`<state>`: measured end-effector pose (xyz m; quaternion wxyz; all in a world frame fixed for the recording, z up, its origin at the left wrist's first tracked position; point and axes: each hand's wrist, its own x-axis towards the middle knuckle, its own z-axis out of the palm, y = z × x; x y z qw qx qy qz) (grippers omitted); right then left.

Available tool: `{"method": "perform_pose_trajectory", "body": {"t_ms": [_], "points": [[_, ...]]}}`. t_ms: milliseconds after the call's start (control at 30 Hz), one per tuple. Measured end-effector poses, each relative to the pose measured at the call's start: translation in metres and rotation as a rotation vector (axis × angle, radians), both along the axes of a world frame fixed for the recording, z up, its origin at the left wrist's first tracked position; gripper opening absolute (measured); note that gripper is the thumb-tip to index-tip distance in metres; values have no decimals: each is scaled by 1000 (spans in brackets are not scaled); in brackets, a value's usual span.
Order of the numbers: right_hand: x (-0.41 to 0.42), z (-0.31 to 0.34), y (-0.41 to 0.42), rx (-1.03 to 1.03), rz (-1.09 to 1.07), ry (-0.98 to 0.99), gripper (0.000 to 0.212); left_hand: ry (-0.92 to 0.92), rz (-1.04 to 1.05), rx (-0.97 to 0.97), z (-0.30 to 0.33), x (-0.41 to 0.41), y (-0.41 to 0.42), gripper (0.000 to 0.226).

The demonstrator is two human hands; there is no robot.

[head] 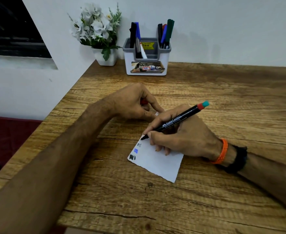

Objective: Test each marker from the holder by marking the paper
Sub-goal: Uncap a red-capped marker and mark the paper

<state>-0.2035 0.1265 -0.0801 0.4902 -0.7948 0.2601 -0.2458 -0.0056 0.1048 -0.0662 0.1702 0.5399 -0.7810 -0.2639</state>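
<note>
Down on the wooden counter [223, 92], the right hand [181, 134] grips a black marker [172, 121] with its tip touching the upper left corner of the small white paper [157, 163], just above grey, blue and black test marks along the paper's left edge. Just beside it, the left hand [132, 102] curls round a red cap [144, 102], one fingertip resting near the paper's top corner. Well behind, the white-and-grey holder [146, 65] stands against the wall with more markers upright in its side compartments, next to a pot of white flowers [98, 31].
</note>
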Motion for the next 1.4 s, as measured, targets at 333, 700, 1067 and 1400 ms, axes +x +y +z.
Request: {"method": "perform_pose_trajectory", "body": {"t_ms": [333, 700, 1067, 1400], "points": [[0, 0, 0, 4, 4, 14, 7, 4, -11, -7, -1, 1, 0, 19], [0, 1, 1, -20, -19, 5, 7, 12, -12, -22, -1, 1, 0, 20], [1, 0, 0, -21, -60, -5, 6, -10, -12, -10, -1, -1, 0, 18], [2, 3, 1, -31, -22, -46, 7, -36, -14, -10, 3, -5, 3, 26]]}}
